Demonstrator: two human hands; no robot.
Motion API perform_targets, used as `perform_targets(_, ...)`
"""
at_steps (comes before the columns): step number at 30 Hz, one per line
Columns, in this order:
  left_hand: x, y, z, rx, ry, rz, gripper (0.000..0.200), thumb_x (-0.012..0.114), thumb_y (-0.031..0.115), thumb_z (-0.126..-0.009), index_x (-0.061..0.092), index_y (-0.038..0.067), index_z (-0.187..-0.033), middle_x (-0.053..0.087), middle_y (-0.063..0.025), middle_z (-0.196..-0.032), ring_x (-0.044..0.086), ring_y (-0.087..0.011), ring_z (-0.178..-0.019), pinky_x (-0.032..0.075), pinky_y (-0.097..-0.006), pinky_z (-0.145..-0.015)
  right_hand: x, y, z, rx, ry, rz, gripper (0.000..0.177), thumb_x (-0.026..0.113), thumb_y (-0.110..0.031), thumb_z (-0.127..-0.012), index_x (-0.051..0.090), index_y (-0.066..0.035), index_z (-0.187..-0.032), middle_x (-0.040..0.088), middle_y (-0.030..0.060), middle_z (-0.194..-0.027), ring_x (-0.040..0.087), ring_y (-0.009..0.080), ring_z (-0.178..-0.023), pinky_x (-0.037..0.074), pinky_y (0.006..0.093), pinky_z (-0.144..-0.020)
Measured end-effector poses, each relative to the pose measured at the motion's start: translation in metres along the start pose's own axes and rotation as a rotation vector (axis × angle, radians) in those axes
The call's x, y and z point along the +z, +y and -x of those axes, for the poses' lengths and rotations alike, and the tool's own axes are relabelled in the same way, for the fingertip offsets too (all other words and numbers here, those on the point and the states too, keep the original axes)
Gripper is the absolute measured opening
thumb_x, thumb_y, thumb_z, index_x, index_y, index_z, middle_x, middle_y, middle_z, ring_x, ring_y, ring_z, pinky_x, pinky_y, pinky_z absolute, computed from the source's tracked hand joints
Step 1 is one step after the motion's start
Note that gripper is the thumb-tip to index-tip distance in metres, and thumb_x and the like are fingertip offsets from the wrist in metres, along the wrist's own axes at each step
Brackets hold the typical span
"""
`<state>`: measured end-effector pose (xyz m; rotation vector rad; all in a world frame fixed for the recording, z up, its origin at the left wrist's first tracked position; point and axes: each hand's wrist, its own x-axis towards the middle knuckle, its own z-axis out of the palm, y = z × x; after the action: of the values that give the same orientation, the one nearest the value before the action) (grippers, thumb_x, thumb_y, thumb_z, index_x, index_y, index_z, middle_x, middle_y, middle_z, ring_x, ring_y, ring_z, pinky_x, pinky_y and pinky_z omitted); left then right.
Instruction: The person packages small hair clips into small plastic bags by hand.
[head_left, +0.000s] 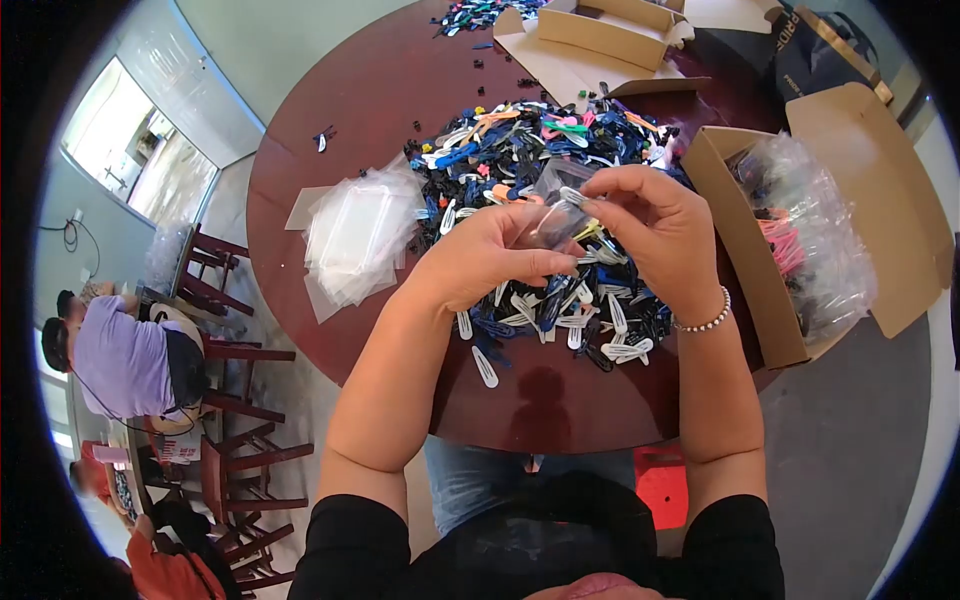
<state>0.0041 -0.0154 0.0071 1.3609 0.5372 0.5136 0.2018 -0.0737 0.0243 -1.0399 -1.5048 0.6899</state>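
Note:
My left hand (485, 255) is closed round a small clear plastic bag (548, 232), thumb along its near side. Something dark shows through the film. At the bag's upper edge, my right hand (655, 225) pinches a pale snap hair clip (573, 195) between thumb and forefinger. Both hands are over a large heap of hair clips (480, 140) in black, navy, white and a few bright colours. White snap clips (618, 315) lie at the heap's near edge, below my hands. To the left is a loose stack of flat clear bags (355, 240).
On the right stands an open cardboard box (745, 270) with filled plastic bags (810, 235). More cardboard (600, 35) and a dark bag (830, 50) are at the back of the round table (300, 130). Wooden stools (250, 460) and seated people (130, 345) are at far left.

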Motion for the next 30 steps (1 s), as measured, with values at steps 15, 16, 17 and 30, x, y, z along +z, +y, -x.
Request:
perform_targets(15,0.001,-0.005,-0.002,0.021,-0.037,0.060,0.039,0.057,0.017,-0.094,0.051,0.001,-0.129,0.064,-0.0143,-0.114,0.065,-0.0239,-0.102,0.056,-0.0278,-0.076,-0.011,0.005,-0.002,-0.010,0.070,0.068,0.011,0.063,-0.010,-0.091,0.069,0.000,-0.090,0.062,-0.0016,-0.078,0.049,0.0022,-0.064,0.041,0.0179,-0.057)
perform_targets(16,0.001,-0.002,-0.003,-0.008,0.011,0.049,0.039,0.056,0.017,-0.094,0.051,0.000,-0.129,0.064,-0.0150,-0.115,0.065,-0.0239,-0.102,0.056,-0.0269,-0.076,-0.015,0.008,-0.004,-0.010,0.073,0.076,0.011,0.063,-0.010,-0.091,0.069,0.000,-0.090,0.062,-0.0016,-0.078,0.049,0.0022,-0.064,0.041,0.0179,-0.057)
perform_targets(17,0.000,-0.001,-0.003,-0.027,0.042,0.070,0.040,0.057,0.018,-0.094,0.051,0.000,-0.129,0.064,-0.0158,-0.115,0.065,-0.0227,-0.101,0.056,-0.0254,-0.075,-0.020,0.012,-0.006,-0.057,0.191,0.141,0.014,0.061,-0.012,-0.093,0.069,0.000,-0.093,0.062,-0.0019,-0.079,0.048,0.0020,-0.063,0.039,0.0177,-0.057)
perform_targets(30,-0.001,-0.004,-0.004,-0.019,0.067,-0.068,0.039,0.061,0.024,-0.092,0.057,0.002,-0.124,0.066,-0.0101,-0.110,0.064,-0.0153,-0.097,0.051,-0.0221,-0.076,-0.102,0.035,-0.021,0.049,0.922,-0.062,0.021,0.059,-0.017,-0.094,0.068,-0.003,-0.106,0.068,0.0027,-0.090,0.054,0.0054,-0.059,0.046,0.0181,-0.054)
